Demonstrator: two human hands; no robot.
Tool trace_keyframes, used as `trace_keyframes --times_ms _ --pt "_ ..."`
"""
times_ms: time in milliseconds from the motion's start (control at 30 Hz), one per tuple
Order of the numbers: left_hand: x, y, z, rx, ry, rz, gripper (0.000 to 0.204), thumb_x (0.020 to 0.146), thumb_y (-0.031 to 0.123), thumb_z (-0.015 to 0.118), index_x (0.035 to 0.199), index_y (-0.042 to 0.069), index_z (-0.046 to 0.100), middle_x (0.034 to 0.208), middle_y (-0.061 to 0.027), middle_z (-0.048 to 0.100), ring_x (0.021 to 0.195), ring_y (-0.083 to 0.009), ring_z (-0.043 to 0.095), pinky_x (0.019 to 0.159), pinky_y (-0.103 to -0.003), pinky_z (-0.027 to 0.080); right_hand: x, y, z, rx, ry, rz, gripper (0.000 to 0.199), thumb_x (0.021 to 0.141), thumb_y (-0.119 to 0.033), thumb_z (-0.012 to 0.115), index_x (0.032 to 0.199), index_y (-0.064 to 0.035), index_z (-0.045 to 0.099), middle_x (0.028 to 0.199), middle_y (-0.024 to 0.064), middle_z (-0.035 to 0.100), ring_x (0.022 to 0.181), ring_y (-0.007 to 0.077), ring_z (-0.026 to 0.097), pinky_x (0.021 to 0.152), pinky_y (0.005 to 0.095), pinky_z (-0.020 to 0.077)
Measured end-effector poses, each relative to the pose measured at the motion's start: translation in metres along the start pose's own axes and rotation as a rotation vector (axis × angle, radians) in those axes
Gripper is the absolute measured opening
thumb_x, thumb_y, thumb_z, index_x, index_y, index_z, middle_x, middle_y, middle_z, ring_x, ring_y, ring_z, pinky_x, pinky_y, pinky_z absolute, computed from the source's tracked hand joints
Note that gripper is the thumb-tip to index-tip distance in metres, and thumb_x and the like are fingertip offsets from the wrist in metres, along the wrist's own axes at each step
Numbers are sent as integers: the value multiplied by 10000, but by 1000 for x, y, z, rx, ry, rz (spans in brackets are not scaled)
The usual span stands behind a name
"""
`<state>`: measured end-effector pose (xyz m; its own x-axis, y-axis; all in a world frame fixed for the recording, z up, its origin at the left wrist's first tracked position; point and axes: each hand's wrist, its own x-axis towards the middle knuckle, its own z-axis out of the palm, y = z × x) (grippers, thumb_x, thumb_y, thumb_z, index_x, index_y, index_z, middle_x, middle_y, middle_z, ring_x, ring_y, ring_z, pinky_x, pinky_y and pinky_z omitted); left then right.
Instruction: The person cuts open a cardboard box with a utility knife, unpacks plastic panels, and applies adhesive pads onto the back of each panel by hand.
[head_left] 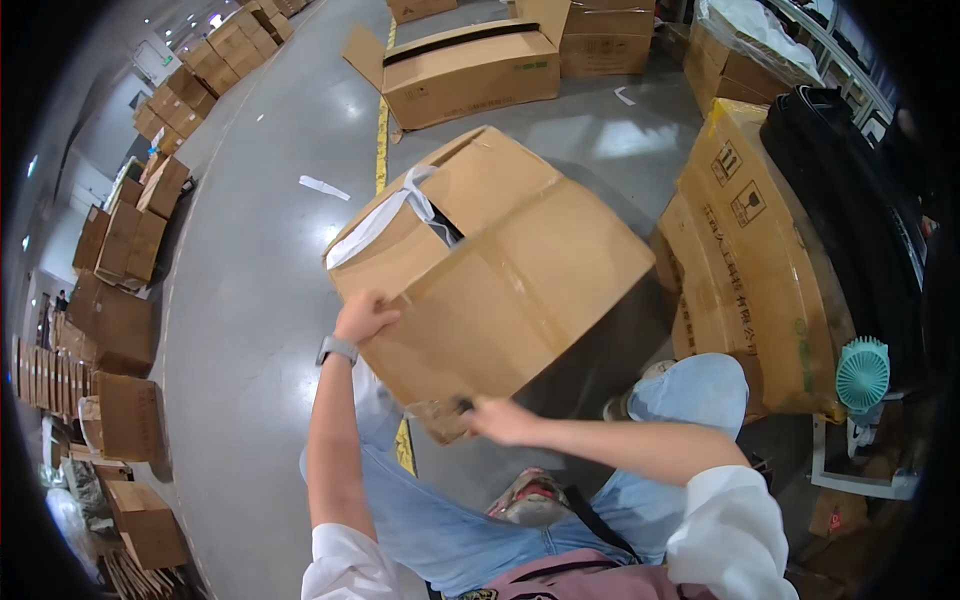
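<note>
one large brown corrugated cardboard box (500, 270) is held tilted in mid-air above the grey concrete floor (260, 280), in front of the person's knees in light blue jeans. the left hand (362, 316), with one grey watch (337, 349) on its wrist, grips the box's near left edge, its fingers curled over the rim and pressed against the cardboard. the right hand (500, 420) is at the box's lowest near corner, where clear tape wrinkles; its fingers are closed around one small dark object (465, 404), too small to tell what it is. the box's far top flap gapes partly open, and one white sheet of plastic or paper (385, 215) hangs out of the gap over the box's left face. one yellow line painted on the floor (381, 140) runs away from the person, passing under the box. beyond it lies one long flat brown carton (470, 70) with a dark slit along its top. to the right one tall brown carton with printed symbols (750, 260) leans near the person's right knee, with one small teal fan (862, 375) just beside it and black ribbed material (850, 200) behind. many more brown cartons line the left edge of the floor in stacks, too many and too bent by the lens to count.
</note>
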<state>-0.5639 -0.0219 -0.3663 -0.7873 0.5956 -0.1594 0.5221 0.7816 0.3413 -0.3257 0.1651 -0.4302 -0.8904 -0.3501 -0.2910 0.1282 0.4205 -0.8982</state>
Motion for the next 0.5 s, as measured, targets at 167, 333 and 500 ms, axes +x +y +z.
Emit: trace_keyframes --times_ms 167,333,500 --pt "-21 -17 -2 38 154 -195 361 669 308 733 732 -3 560 665 -163 577 628 -338 558 565 -400 432 48 -32 -120 317 -263 283 370 835 -77 600 1177 10 487 875 118 634 598 194 629 510 311 513" --pt "-48 34 11 -9 455 -207 363 679 294 719 662 6 499 620 -151 518 570 -320 505 521 -384 397 32 65 -349 -623 664 333 399 833 -369 568 993 -5 606 867 193 647 840 353 624 724 407 486" --pt "-64 40 5 -4 511 -377 304 666 220 690 622 14 470 596 -135 468 501 -277 443 477 -357 352 75 114 -389 -242 514 507 345 860 -336 553 965 -8 571 753 152 615 613 268 616 588 381 485"
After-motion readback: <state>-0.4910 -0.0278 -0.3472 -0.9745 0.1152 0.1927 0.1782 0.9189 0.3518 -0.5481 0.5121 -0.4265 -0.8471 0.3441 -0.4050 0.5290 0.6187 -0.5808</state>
